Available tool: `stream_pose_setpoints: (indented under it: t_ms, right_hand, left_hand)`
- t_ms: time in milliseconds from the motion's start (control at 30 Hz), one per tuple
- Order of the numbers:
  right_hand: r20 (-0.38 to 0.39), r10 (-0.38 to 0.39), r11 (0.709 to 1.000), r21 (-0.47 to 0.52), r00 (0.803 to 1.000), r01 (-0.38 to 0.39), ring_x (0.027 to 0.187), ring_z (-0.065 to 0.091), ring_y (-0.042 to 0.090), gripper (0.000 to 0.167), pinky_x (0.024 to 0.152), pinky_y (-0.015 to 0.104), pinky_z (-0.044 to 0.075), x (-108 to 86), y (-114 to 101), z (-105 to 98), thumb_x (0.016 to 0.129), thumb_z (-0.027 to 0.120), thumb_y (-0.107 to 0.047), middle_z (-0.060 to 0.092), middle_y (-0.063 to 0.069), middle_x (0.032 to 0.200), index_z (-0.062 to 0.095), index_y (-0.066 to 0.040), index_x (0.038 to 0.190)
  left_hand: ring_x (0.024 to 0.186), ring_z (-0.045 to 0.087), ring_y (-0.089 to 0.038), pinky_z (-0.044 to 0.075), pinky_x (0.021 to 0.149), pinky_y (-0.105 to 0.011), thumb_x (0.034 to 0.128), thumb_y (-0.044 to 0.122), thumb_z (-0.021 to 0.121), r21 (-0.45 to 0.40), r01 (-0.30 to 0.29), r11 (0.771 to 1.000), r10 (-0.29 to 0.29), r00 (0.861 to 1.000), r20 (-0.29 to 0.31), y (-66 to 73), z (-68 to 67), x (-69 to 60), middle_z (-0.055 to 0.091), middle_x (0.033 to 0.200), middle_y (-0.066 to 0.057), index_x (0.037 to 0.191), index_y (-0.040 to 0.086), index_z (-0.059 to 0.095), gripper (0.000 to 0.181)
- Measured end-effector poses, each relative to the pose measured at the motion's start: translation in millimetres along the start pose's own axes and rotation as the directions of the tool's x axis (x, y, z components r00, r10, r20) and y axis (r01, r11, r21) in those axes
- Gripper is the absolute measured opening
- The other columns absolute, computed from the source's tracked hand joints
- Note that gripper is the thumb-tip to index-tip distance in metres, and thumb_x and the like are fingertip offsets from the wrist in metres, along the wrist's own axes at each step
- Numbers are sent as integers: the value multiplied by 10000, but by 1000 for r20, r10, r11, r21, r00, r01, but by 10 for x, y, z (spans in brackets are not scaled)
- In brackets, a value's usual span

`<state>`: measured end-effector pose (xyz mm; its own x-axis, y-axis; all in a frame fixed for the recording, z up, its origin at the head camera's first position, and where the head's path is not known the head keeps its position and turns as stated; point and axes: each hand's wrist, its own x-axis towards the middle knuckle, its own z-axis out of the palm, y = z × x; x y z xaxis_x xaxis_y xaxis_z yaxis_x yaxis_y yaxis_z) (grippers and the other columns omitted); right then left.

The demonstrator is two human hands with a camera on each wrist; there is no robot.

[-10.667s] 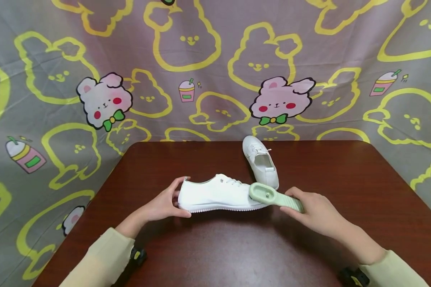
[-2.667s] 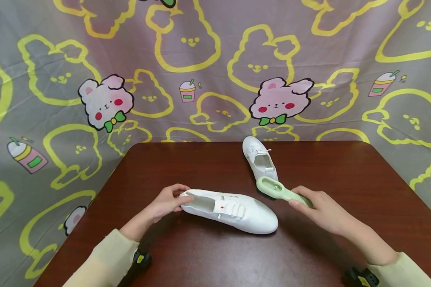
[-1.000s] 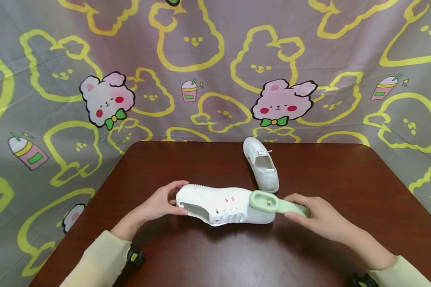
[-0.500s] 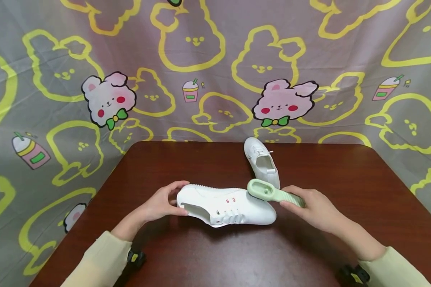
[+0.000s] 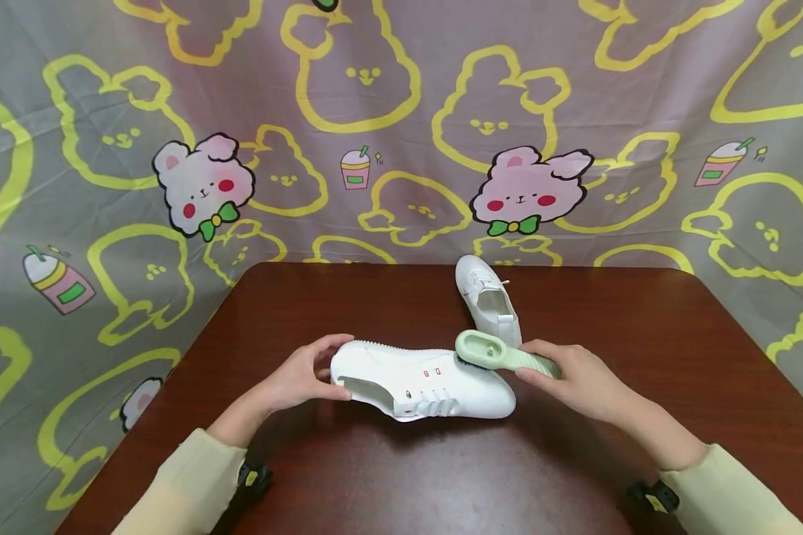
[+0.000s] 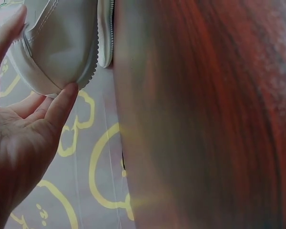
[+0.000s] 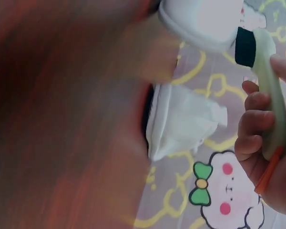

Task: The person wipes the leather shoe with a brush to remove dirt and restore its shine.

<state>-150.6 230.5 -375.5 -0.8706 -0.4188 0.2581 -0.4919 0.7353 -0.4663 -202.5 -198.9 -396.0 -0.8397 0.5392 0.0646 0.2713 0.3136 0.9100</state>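
Observation:
My left hand [image 5: 301, 377] grips the heel of a white lace-up shoe [image 5: 401, 368], thumb at the opening and fingers behind the heel. The shoe is tilted on its side, its opening facing me and red letters showing near the laces. In the left wrist view the fingertips press the heel [image 6: 62, 52] by the ridged sole. My right hand [image 5: 578, 375] holds a pale green shoe brush [image 5: 505, 355] by its handle. The brush's bristles touch the upper side of the shoe near the toe. In the right wrist view, dark bristles [image 7: 245, 46] sit beside the toe.
A second white shoe [image 5: 485, 297] stands on the brown table [image 5: 321, 297] farther back, its heel end just behind the brush head. A patterned curtain [image 5: 401, 134] hangs behind the table and along its sides.
Over the last second the brush slid from the toe leftward and up along the shoe's side. Earlier, the shoe stood upright and was then turned onto its side. The left hand keeps its grip.

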Motion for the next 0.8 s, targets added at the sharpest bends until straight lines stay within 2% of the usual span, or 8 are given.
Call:
stream_pose_setpoints:
  t_ms: [100, 200, 333, 400, 533, 633, 700, 800]
  right_hand:
    - [0, -9, 999, 31, 1000, 9, 699, 506, 52, 262, 620, 272, 419, 9, -35, -14, 917, 675, -364, 600, -163, 826, 664, -223, 1138]
    - [38, -123, 992, 47, 992, 121, 712, 514, 23, 250, 623, 267, 434, -1, -136, 10, 923, 667, -369, 605, -188, 852, 659, -240, 1137]
    - [88, -248, 969, 25, 965, 247, 734, 527, -9, 248, 648, 266, 462, 20, -209, 66, 929, 653, -390, 615, -213, 903, 654, -248, 1132]
    - [87, -229, 973, 12, 970, 228, 731, 525, -4, 258, 649, 269, 462, 52, -186, 69, 927, 655, -393, 614, -211, 903, 658, -237, 1133]
    - [39, -98, 995, -11, 994, 98, 704, 510, 24, 261, 644, 272, 438, 124, -58, 28, 917, 668, -383, 598, -190, 844, 665, -227, 1127]
    - [9, -48, 999, -7, 999, 48, 697, 503, 31, 248, 635, 274, 423, 135, -9, 0, 911, 679, -372, 588, -183, 823, 665, -234, 1117]
    - [8, -86, 996, 10, 996, 86, 684, 502, 30, 236, 622, 267, 425, 124, -36, 4, 910, 685, -354, 583, -184, 808, 664, -231, 1110]
    - [30, -217, 976, 8, 976, 217, 702, 515, 3, 230, 627, 258, 444, 97, -153, 43, 912, 682, -359, 598, -199, 843, 659, -235, 1104]
  left_hand:
    - [1161, 500, -326, 494, 873, -282, 708, 67, 871, -4, 7, 1000, -7, 1000, -1, -5, 4, -12, 489, 1346, -206, 1414, -55, 385, 866]
    - [1156, 502, -328, 494, 867, -276, 708, 62, 870, -11, 9, 1000, -9, 1000, -3, -5, 7, -17, 493, 1340, -206, 1413, -52, 389, 860]
    - [1152, 506, -332, 494, 867, -276, 711, 69, 869, -6, 5, 1000, -5, 1000, -5, -7, 7, -9, 495, 1338, -204, 1413, -53, 389, 859]
    - [1157, 505, -333, 493, 870, -275, 713, 78, 870, -1, 6, 1000, -6, 1000, -7, -8, 10, -3, 490, 1346, -200, 1414, -46, 390, 858]
    - [1165, 502, -333, 492, 872, -274, 715, 78, 869, 0, 11, 1000, -11, 1000, -10, -15, 17, -2, 484, 1351, -203, 1415, -50, 385, 861]
    - [1164, 501, -331, 490, 874, -271, 713, 66, 868, -1, 15, 1000, -15, 1000, -8, -15, 21, -2, 485, 1348, -204, 1416, -58, 380, 865]
    - [1162, 502, -328, 489, 876, -270, 712, 63, 868, 2, 18, 1000, -18, 1000, -10, -12, 19, 1, 489, 1345, -201, 1415, -56, 384, 861]
    - [1164, 501, -327, 484, 884, -270, 711, 65, 869, 11, 17, 1000, -17, 1000, -19, -4, 10, 5, 491, 1346, -201, 1412, -53, 392, 855]
